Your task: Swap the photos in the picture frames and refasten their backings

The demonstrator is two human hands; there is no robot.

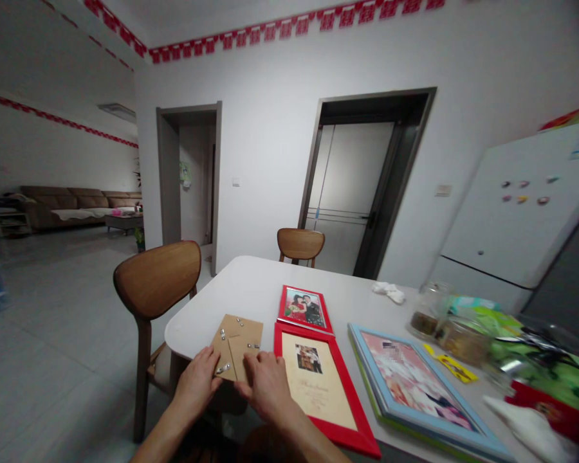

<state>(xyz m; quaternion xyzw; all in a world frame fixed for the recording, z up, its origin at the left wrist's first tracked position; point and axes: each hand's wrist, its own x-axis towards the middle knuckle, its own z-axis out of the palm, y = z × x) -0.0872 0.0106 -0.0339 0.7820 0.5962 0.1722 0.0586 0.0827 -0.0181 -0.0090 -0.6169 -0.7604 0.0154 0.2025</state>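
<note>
A brown backing board (238, 341) with several small metal clips lies at the table's near left edge. My left hand (197, 379) holds its lower left corner, fingers bent around the edge. My right hand (266, 381) grips its lower right side, thumb at the near edge. Just right of the board are a small red-framed photo (305, 307) and a larger red frame (325, 386) with a cream insert, their edges meeting. The underside of the board is hidden.
Stacked light-blue frames (415, 386) lie to the right on the white table (251, 276). Beyond them are a glass jar (429, 312), yellow packets (456, 368), crumpled tissue (388, 292) and green bags. Wooden chairs stand at the left (159, 280) and far side (301, 244).
</note>
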